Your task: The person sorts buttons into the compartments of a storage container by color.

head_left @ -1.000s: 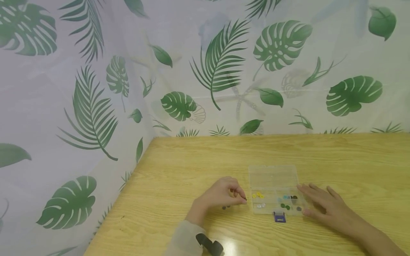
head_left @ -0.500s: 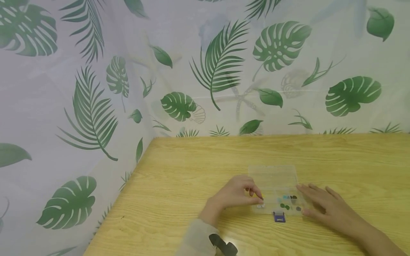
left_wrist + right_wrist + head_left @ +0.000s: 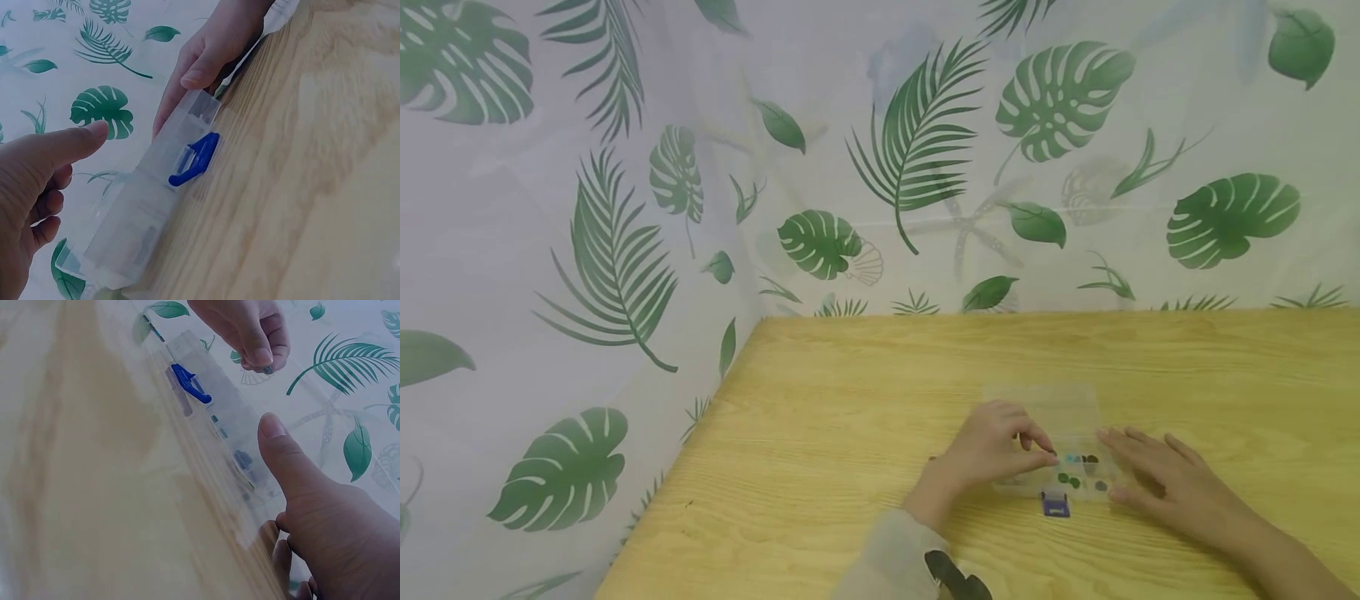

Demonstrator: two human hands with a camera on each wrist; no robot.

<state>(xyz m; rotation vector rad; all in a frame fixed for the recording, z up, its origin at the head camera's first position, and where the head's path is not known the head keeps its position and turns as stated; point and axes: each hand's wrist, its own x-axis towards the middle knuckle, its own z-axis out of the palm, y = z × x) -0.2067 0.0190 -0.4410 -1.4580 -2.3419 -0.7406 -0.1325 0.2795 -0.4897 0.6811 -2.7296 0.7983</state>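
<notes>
In the head view, my left hand [image 3: 992, 446] hovers over the middle of a clear plastic compartment box [image 3: 1078, 404]. Its thumb and index finger pinch a small dark disc [image 3: 268, 370] that looks like a button, clearest in the right wrist view. My right hand [image 3: 1180, 487] lies along the box's right side, fingers extended and touching the edge. Green discs [image 3: 1069, 481], a blue disc [image 3: 1070, 459], a black disc [image 3: 1091, 460] and a grey disc [image 3: 1101, 485] lie in right-hand compartments. The left hand covers the left compartments.
The lid stands folded back behind the box. A blue latch [image 3: 1056, 505] hangs at the front. The box sits on a wood-grain table [image 3: 850, 400], against a leaf-printed backdrop [image 3: 925, 167]. A dark strap [image 3: 955, 575] circles the left wrist.
My left hand has moved right, from beside the box to above its middle, with the small disc between its fingertips. The right hand has stayed at the box's right side.
</notes>
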